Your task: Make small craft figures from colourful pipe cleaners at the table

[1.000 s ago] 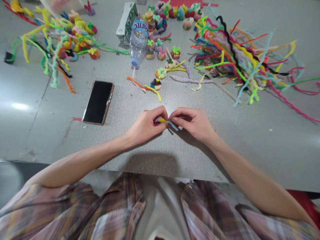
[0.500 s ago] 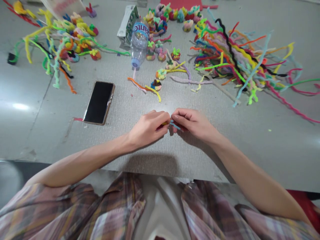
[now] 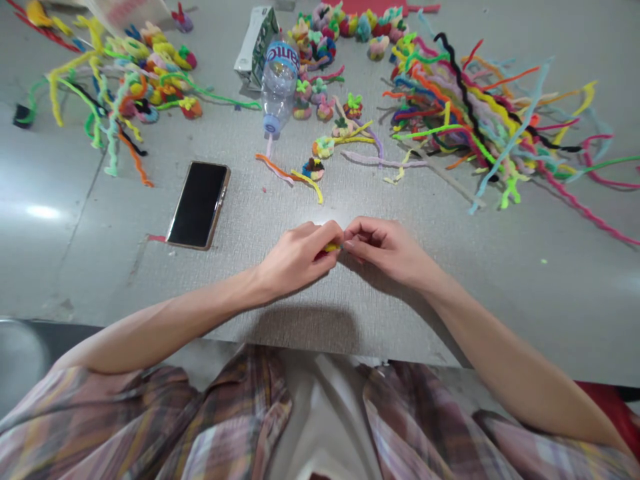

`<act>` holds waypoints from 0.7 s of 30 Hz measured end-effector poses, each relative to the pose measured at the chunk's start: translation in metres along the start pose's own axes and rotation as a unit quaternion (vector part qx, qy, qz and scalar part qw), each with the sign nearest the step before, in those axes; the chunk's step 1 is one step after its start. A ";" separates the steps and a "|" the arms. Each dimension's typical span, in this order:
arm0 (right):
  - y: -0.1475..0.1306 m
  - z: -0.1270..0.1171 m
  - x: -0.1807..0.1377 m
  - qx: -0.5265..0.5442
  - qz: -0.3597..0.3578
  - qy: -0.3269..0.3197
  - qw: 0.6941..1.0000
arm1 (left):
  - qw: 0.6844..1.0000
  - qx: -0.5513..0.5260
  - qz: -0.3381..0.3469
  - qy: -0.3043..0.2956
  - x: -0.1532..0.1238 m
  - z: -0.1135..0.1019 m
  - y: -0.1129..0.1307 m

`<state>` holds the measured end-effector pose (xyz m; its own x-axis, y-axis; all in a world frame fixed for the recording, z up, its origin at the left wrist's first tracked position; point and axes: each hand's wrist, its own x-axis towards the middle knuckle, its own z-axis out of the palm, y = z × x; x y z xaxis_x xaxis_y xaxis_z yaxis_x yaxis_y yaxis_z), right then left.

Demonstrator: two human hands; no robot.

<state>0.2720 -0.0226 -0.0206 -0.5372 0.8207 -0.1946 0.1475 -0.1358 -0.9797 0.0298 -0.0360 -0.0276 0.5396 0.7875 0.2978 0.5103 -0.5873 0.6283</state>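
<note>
Low over the grey table (image 3: 280,307), near its front edge, my left hand (image 3: 297,257) and my right hand (image 3: 387,248) meet fingertip to fingertip. Both are pinched on a small pipe-cleaner piece (image 3: 332,247); only a bit of yellow shows between the fingers, the rest is hidden. A short yellow and orange pipe cleaner (image 3: 295,177) and a small coiled multicoloured flower (image 3: 314,169) lie just beyond the hands.
A black phone (image 3: 197,203) lies face up to the left. A plastic bottle (image 3: 278,83) lies on its side by a small carton (image 3: 254,45). Loose pipe cleaners are heaped at the right (image 3: 470,113) and far left (image 3: 105,87), with several finished flowers (image 3: 340,30) at the back.
The light-blue strand that stuck out between my hands has shortened and is now hidden in the fingers. My fingertips have closed tighter together; both hands stay in place.
</note>
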 end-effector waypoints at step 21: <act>0.000 0.006 -0.001 0.131 0.039 -0.007 0.991 | 0.999 -0.011 -0.034 -0.016 0.001 -0.002 0.001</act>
<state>0.2675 -0.0265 -0.0209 -0.5452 0.7942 -0.2683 -0.0315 -0.3392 -0.9402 0.0291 -0.0352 -0.0252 0.5250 0.8191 0.2312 0.5322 -0.5280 0.6618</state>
